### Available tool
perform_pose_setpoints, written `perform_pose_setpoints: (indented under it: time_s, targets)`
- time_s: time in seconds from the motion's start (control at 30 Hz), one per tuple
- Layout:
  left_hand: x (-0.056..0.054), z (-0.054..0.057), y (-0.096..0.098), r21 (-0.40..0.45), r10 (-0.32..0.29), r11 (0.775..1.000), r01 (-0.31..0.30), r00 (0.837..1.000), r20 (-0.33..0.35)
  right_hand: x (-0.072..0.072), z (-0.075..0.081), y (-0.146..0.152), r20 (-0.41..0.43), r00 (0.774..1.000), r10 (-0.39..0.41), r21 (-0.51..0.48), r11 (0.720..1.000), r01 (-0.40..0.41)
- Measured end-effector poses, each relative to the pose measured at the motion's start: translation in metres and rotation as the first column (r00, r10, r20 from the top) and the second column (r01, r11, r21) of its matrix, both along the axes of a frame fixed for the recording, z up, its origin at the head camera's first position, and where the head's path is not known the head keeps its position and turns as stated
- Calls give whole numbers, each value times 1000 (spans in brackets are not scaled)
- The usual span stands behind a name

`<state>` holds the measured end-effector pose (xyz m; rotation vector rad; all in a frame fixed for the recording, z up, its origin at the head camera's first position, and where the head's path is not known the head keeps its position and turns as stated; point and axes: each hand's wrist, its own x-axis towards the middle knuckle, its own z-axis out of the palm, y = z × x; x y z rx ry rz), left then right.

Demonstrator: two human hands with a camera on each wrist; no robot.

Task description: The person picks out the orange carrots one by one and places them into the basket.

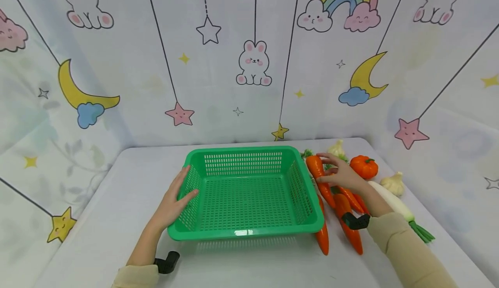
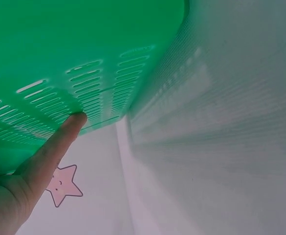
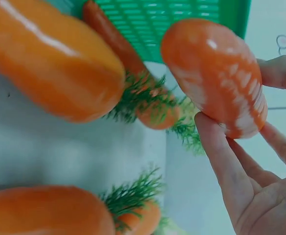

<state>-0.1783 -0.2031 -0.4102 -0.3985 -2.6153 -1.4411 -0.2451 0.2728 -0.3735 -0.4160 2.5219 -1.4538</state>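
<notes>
My right hand [image 1: 343, 176] pinches an orange toy carrot [image 1: 314, 166] near its thick end, beside the right wall of a green plastic basket [image 1: 241, 234]. In the right wrist view the thumb and fingers sit on either side of the carrot's blunt, shiny end [image 3: 216, 73], tilted up off the surface. At the basket's left side, my left hand [image 1: 173, 203] holds the wall, its thumb over the rim inside. One finger [image 2: 59, 139] lies along the slotted outer wall in the left wrist view. The basket's floor is bare.
More carrots [image 1: 352, 236] lie right of the basket, some with green tops [image 3: 133, 193]. Around them are an orange pumpkin [image 1: 364, 167], garlic bulbs [image 1: 393, 184] and a white radish [image 1: 393, 201] with a green top. A patterned cloth [image 1: 218, 84] hangs behind the white table [image 1: 128, 184].
</notes>
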Motion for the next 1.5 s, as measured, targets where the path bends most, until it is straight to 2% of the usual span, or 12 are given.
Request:
perform_pose_setpoints:
  time_s: [0.2,0.5,0.83,1.1,1.4,1.5]
  targets:
    - [-1,-2,0,3,2,1000,-2,1000,-7,5,12,-6,5,1000,12,-16,1000,-12]
    - [0,-3,0,6,-7,1000,7,1000,-7,8,20,-18,26,999,28,-84,996,-26]
    - [-1,-1,-1,-12,0,1000,0,1000,-12,8,21,-34,6,1000,21,-101,995,-21]
    - [-1,-3,-2,-10,5,1000,-5,1000,-9,16,26,-50,-15,999,37,-124,992,-38]
    - [1,-5,0,-13,-3,1000,3,1000,-9,22,32,-74,35,996,82,-130,989,-76]
    - [-1,-5,0,-5,-2,1000,2,1000,-10,21,34,-82,29,995,91,-154,984,-86]
